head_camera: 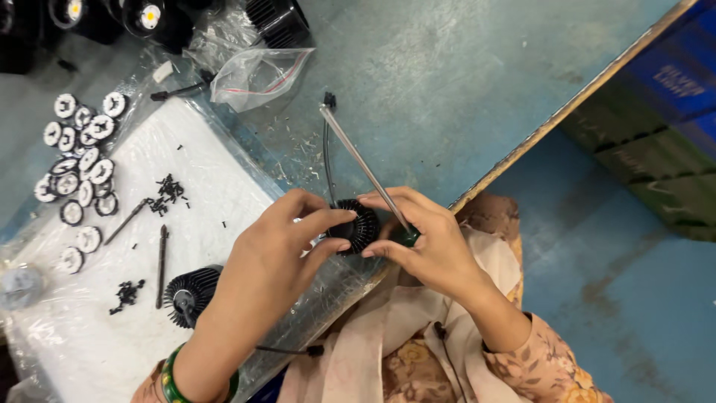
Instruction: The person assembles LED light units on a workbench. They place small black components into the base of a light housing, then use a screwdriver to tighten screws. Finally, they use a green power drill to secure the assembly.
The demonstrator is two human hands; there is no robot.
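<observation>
Pinching finned black heatsink (358, 226): left hand (280, 242) grip; right hand (429, 239) grip clasping screwdriver (363, 164).

A small black finned part (356, 226), round with ribs all around its side like a little heat sink, is pinched between the fingertips of both hands, above the table edge. A thin black wire (327, 160) runs from it up and away to a small plug. A screwdriver (363, 163) with a long, slim metal shaft sits just right of the finned part; its green handle is wrapped in the right-hand grip, and the shaft slants up and to the left, away from the grip.
</observation>
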